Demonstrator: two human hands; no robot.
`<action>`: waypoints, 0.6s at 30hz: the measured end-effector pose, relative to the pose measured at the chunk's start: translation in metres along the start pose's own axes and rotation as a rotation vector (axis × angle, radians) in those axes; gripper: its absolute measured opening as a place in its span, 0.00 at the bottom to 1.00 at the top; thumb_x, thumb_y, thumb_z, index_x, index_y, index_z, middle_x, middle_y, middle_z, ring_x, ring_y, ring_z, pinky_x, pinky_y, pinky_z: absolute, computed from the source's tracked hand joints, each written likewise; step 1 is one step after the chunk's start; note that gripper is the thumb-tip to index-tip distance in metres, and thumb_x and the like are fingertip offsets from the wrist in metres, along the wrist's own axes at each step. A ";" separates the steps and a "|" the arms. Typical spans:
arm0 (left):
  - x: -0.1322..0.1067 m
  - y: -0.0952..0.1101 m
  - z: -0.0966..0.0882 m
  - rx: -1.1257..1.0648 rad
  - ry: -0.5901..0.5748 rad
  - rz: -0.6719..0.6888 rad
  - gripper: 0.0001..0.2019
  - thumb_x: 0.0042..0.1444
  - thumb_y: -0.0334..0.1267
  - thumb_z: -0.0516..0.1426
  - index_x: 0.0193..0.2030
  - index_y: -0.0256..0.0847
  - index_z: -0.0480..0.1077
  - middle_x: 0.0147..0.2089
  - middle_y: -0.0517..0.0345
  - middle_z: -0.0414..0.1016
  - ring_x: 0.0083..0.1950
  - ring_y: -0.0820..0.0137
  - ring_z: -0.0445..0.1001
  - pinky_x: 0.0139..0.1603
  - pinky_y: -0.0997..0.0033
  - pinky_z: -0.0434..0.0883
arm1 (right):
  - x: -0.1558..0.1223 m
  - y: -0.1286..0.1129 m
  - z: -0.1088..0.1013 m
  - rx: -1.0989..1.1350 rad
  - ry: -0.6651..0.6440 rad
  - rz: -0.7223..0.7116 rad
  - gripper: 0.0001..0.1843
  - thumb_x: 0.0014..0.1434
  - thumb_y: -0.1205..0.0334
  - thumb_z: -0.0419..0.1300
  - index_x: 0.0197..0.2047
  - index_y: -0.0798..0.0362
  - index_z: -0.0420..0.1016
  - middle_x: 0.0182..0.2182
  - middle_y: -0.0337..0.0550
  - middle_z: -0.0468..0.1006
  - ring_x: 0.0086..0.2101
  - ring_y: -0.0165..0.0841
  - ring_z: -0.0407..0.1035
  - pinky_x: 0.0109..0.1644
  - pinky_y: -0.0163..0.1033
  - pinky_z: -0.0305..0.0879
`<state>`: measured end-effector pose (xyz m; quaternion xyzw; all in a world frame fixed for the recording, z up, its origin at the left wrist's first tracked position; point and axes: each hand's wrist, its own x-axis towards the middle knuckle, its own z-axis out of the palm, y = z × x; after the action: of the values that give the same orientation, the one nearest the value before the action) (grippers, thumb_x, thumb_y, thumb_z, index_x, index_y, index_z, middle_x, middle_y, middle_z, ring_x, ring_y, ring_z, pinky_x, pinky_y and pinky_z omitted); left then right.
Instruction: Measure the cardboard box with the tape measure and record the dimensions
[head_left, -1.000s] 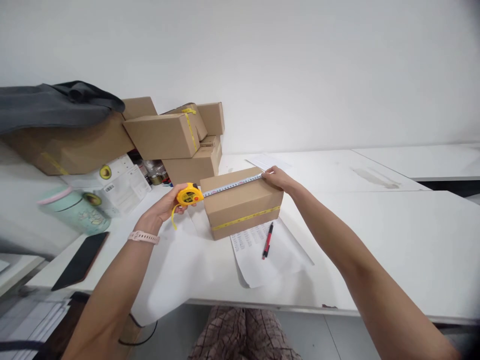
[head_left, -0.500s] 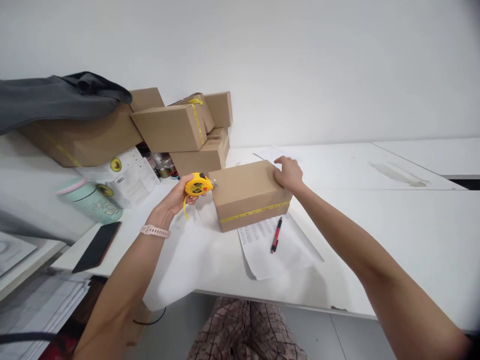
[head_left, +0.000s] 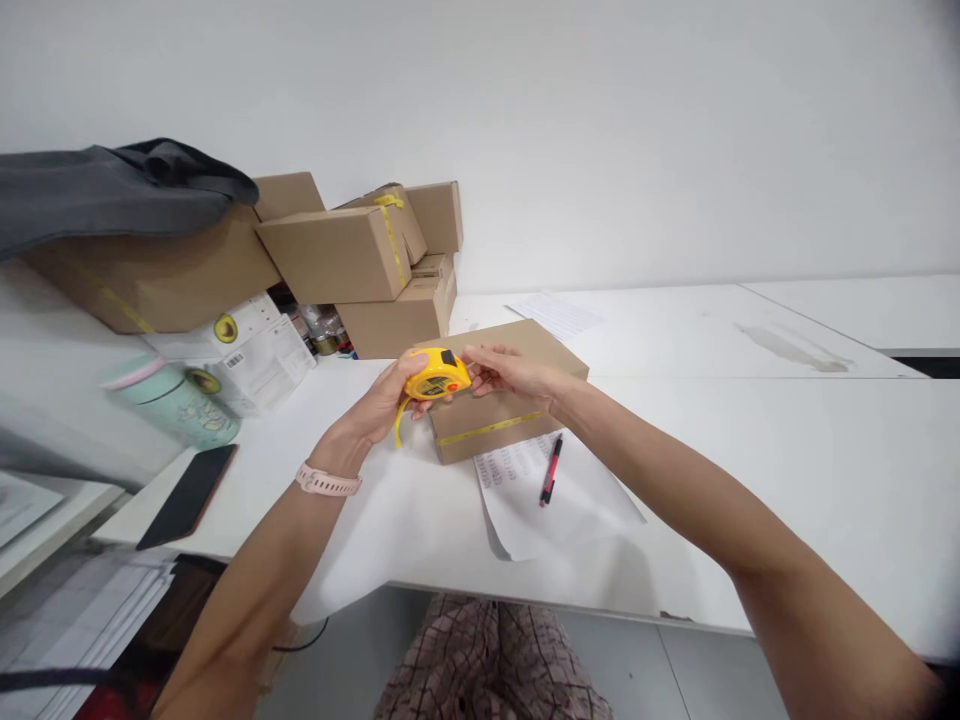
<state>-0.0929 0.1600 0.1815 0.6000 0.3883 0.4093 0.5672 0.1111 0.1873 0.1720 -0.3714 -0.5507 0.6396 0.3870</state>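
Observation:
My left hand point(head_left: 384, 398) is closed around a yellow tape measure point(head_left: 435, 376), held just above the near left corner of a small cardboard box point(head_left: 517, 415) with yellow tape round it. My right hand point(head_left: 508, 372) reaches across the box top and its fingertips pinch at the right end of the tape measure, where the blade comes out. No blade is drawn out. The box stands on a printed sheet of paper point(head_left: 559, 500), and a red and black pen point(head_left: 550, 470) lies on that sheet by the box's right front.
A stack of cardboard boxes point(head_left: 345, 255) stands at the back left, with a dark garment point(head_left: 112, 190) over the biggest one. A mint cup point(head_left: 176, 400), white cartons point(head_left: 251, 355) and a black phone point(head_left: 187, 495) lie at the left. Another sheet point(head_left: 555, 315) lies behind the box.
The tape blade, stretched along the box top a second ago, has retracted. My right hand left the box's far corner and came over to the tape measure, which moved slightly right.

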 end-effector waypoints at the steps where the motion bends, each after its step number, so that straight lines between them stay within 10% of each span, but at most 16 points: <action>1: -0.001 0.000 0.000 -0.006 -0.011 0.003 0.28 0.52 0.57 0.61 0.49 0.34 0.71 0.31 0.51 0.79 0.21 0.75 0.64 0.19 0.76 0.60 | -0.001 0.000 -0.002 0.005 0.011 -0.004 0.18 0.53 0.46 0.72 0.28 0.52 0.76 0.24 0.36 0.73 0.26 0.26 0.65 0.33 0.33 0.68; 6: -0.002 -0.001 -0.019 -0.026 0.020 -0.021 0.28 0.52 0.57 0.59 0.49 0.33 0.72 0.32 0.49 0.79 0.21 0.73 0.64 0.19 0.75 0.59 | 0.003 -0.020 -0.045 0.003 0.168 -0.126 0.16 0.50 0.57 0.75 0.26 0.54 0.73 0.23 0.34 0.69 0.23 0.23 0.56 0.26 0.31 0.56; 12: -0.004 -0.015 -0.084 0.011 0.195 -0.089 0.24 0.54 0.55 0.57 0.44 0.34 0.74 0.29 0.48 0.78 0.18 0.75 0.60 0.18 0.76 0.56 | 0.017 -0.032 -0.141 -0.069 0.627 -0.123 0.18 0.57 0.69 0.68 0.23 0.52 0.64 0.20 0.32 0.59 0.23 0.24 0.54 0.27 0.32 0.56; 18: -0.008 -0.028 -0.113 0.042 0.248 -0.186 0.24 0.53 0.56 0.57 0.44 0.35 0.72 0.27 0.48 0.78 0.19 0.74 0.61 0.18 0.76 0.57 | 0.030 0.012 -0.160 -0.233 0.734 0.089 0.11 0.58 0.62 0.67 0.28 0.52 0.70 0.24 0.39 0.69 0.27 0.30 0.63 0.33 0.38 0.65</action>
<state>-0.2015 0.1948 0.1554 0.5180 0.5177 0.4178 0.5376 0.2411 0.2800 0.1402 -0.6405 -0.4281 0.4133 0.4854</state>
